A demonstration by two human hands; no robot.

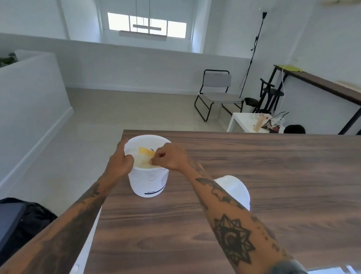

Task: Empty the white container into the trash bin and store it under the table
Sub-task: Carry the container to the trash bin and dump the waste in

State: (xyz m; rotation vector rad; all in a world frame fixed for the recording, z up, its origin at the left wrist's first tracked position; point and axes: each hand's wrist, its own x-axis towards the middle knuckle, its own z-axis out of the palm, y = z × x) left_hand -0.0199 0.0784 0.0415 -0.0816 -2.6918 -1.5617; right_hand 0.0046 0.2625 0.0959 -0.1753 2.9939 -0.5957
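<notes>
The white container (148, 183), a round tub with dark print low on its side, stands upright near the left corner of the wooden table (278, 186). Inside it lies something yellow (145, 151). My left hand (120, 160) grips the container's left rim. My right hand (169, 157) reaches over the right rim, its fingers pinched on the pale and yellow contents. The dark trash bin (0, 231) with a black liner stands on the floor at the lower left, beside the table.
A white lid-like object (235, 190) lies on the table behind my right forearm. Further back stand a grey chair (217, 92), a low white side table (249, 122) with litter, a stool and a long dark console table (328, 87). A white half wall (18, 95) runs along the left.
</notes>
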